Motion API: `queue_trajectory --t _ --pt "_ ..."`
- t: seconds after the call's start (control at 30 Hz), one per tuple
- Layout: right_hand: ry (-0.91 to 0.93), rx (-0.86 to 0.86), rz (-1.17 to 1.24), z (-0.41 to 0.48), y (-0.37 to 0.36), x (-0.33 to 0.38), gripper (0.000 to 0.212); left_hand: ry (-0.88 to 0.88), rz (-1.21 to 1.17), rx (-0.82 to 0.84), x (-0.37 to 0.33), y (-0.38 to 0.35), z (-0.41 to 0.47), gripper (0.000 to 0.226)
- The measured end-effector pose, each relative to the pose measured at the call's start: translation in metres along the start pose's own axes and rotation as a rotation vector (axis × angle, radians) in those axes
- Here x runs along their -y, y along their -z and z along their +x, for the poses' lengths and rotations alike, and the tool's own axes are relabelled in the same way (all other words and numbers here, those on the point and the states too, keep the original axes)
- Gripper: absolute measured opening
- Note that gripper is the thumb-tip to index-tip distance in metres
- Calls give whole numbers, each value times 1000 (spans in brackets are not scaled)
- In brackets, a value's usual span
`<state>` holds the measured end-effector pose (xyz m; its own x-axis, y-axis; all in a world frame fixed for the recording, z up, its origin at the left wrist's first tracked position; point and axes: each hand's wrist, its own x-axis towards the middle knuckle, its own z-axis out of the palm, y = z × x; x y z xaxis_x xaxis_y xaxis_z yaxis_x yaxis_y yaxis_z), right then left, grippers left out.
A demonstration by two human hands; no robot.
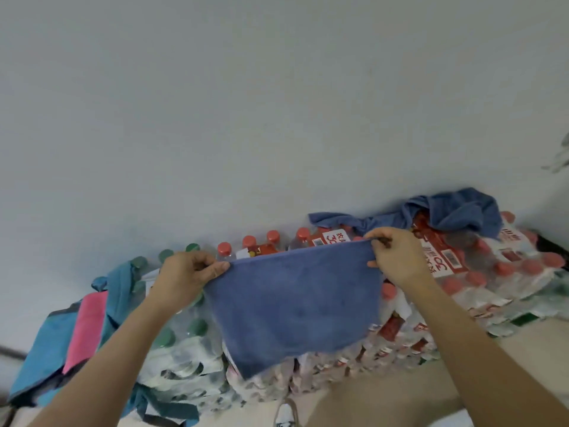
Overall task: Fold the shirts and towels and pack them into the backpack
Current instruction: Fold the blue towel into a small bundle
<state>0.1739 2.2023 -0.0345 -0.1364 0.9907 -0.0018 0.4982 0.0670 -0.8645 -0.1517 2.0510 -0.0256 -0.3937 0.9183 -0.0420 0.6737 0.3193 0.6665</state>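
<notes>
Head view: blue towel (pixel 292 306) hangs mid-frame before bottle packs (pixel 492 272), left hand (pixel 187 272) at its 10 o'clock, right hand (pixel 397 254) at 2 o'clock, each grip pinched on a top corner. A slackened pinch would likely drop a corner, spoiling the fold.

The held towel (pixel 292 306) hangs before the bottle packs (pixel 492 285); a crumpled towel (pixel 458 211) lies on them, the backpack (pixel 46 359) sits left of them.
</notes>
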Motion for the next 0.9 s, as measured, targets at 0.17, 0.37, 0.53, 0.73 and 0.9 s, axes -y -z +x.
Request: queue_trajectory --t 0.17,0.37,0.53,0.73,0.9 --pt "8 -74 51 35 -22 -11 21 89 -246 55 2 -3 33 26" --pt "-84 -74 1 72 -48 -24 21 174 -355 243 29 0 65 17" --pt "-62 -101 -187 94 -70 -26 20 135 -158 83 46 -19 93 12" --pt "39 -105 -340 109 -87 -15 15 98 49 -6 53 -32 116 12" --pt "130 -131 -391 120 -97 -15 15 121 111 -29 61 -39 130 19"
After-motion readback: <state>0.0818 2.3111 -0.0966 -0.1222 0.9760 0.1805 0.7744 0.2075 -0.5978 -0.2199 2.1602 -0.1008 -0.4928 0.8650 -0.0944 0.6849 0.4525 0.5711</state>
